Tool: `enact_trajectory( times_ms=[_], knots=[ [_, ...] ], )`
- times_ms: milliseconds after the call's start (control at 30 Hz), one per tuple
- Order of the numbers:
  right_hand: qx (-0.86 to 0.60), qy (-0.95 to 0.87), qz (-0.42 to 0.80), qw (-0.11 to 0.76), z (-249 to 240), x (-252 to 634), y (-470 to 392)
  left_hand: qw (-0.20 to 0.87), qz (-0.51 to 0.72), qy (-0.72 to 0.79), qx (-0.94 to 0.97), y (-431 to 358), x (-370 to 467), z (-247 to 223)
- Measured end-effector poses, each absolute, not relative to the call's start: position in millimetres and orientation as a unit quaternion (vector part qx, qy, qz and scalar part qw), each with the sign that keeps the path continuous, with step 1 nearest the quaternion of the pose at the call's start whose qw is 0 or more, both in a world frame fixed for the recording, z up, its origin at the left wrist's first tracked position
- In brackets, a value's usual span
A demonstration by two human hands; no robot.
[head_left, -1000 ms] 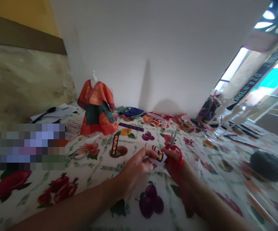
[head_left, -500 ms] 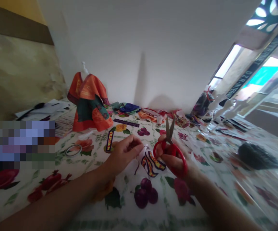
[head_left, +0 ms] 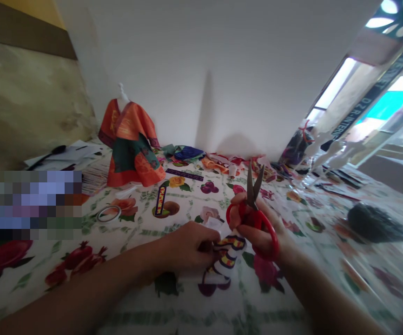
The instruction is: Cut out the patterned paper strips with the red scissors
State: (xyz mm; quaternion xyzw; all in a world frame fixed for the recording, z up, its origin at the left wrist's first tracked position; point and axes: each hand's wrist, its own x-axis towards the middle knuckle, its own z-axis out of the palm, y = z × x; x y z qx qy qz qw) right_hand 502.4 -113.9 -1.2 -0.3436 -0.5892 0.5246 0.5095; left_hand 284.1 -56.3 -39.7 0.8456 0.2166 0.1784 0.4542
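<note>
Left hand [head_left: 190, 244] fingers pinch the striped paper cutout [head_left: 227, 253] above the desk [head_left: 135, 279]; right hand [head_left: 260, 228] fingers grip red-handled scissors [head_left: 255, 209], blades upward.

A home craft corner: fruit-print table [head_left: 30, 279], fabric scraps [head_left: 218, 164], small orange garment [head_left: 131, 144] on a mannequin.

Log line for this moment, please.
left hand: grip on striped paper piece | right hand: red scissors, blades up, slightly open | floral tablecloth
</note>
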Motion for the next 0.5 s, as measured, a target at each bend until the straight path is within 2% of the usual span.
enact_trajectory(
  times_ms=[133, 300, 400, 500],
  knots=[
    [-0.342, -0.6, 0.514, 0.509, -3.9, 502.8, -114.1, 0.363, 0.305, 0.217, 0.854, -49.6, 282.8, -36.0],
    [-0.339, -0.615, 0.486, 0.52, -3.7, 511.0, -112.9, 0.258, 0.417, 0.307, 0.816, -40.8, 271.6, -28.3],
    [-0.327, -0.627, 0.456, 0.54, -0.1, 517.0, -111.2, 0.218, 0.428, 0.327, 0.814, -39.1, 266.6, -27.5],
    [-0.303, -0.637, 0.445, 0.552, 1.7, 520.7, -108.3, 0.211, 0.38, 0.339, 0.834, -36.2, 266.6, -27.8]
  ],
)
